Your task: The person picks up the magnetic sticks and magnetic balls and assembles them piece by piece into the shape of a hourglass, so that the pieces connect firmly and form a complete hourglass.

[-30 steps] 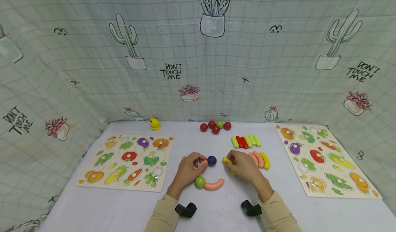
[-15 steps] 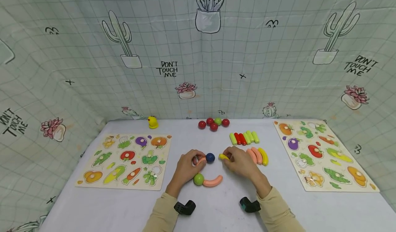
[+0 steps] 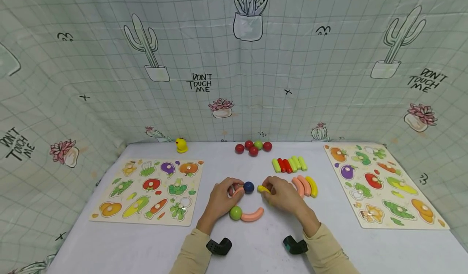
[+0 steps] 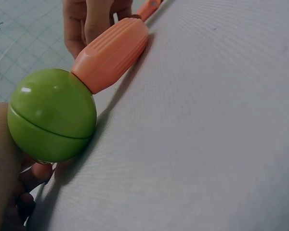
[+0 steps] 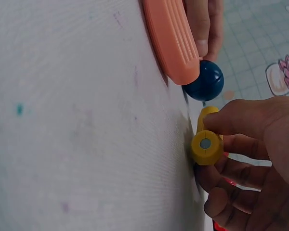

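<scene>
My left hand (image 3: pixel 222 197) pinches a salmon curved rod (image 3: pixel 238 191), largely hidden by the fingers, whose far end meets a dark blue ball (image 3: pixel 249 187). A short gap to the right of that ball, my right hand (image 3: pixel 285 195) holds a yellow curved rod (image 3: pixel 263 189) between thumb and fingers. In the right wrist view the yellow rod (image 5: pixel 205 147) shows a round end with a grey metal disc. Just below the left hand lies a green ball (image 3: pixel 236 213), joined to another salmon curved rod (image 3: pixel 253 216); the left wrist view shows this green ball (image 4: pixel 52 115) close up.
Curved rods (image 3: pixel 305 185) and short straight rods (image 3: pixel 289 165) lie in rows at right. Red and green balls (image 3: pixel 253 151) cluster behind. Vegetable puzzle boards flank the table, one left (image 3: pixel 146 193), one right (image 3: pixel 387 186). A yellow duck (image 3: pixel 181 145) stands back left.
My right hand has brought the yellow rod a little left, closer to the blue ball, and turned it somewhat. The left hand keeps its place. The head view has shifted slightly.
</scene>
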The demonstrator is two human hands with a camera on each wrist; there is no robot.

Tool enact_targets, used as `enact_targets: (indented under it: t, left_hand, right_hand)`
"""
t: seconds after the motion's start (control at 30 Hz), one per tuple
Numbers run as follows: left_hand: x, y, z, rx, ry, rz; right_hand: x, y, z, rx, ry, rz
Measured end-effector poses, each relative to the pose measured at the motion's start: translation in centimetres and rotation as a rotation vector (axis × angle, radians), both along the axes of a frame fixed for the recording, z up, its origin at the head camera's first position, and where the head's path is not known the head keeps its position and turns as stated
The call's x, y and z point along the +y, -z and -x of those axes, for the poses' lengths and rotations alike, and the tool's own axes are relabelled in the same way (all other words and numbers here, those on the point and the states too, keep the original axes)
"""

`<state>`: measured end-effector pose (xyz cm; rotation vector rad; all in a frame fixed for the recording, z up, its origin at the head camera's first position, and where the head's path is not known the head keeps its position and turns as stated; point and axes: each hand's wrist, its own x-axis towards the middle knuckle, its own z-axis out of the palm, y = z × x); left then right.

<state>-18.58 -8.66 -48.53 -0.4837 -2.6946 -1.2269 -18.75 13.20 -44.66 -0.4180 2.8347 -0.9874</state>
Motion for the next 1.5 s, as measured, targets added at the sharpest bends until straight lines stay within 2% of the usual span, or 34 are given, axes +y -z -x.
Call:
enact_targets:
  t: [0.47, 0.87, 1.0, 1.13, 1.33, 1.5]
  left_hand:
    - [0.0, 0.1, 0.1, 0.009, 0.003, 0.0]
    - [0.0, 0.1, 0.2, -0.003, -0.009, 0.016]
    - [0.1, 0.1, 0.1, -0.014, 0.001, -0.017]
    - [0.3, 0.0, 0.1, -0.03, 0.024, -0.049]
    - [0.5, -0.5, 0.7, -0.049, 0.045, -0.037]
    - [0.6, -1.4, 0.8, -0.047, 0.06, -0.021]
  right_hand:
    - [-0.3, 0.2, 0.0, 0.026, -0.011, -0.008]
    - [-0.6, 0.1, 0.0, 0.011, -0.017, -0.004]
    - [-0.2, 0.1, 0.0, -0.011, -0.057, 0.013]
    - [0.7, 0.0, 0.1, -0.012, -0.148, 0.019]
    - [1.8, -0.4, 0.3, -0.015, -0.28, 0.008]
    - [2.3, -0.5, 0.4, 0.005, -0.31, -0.008]
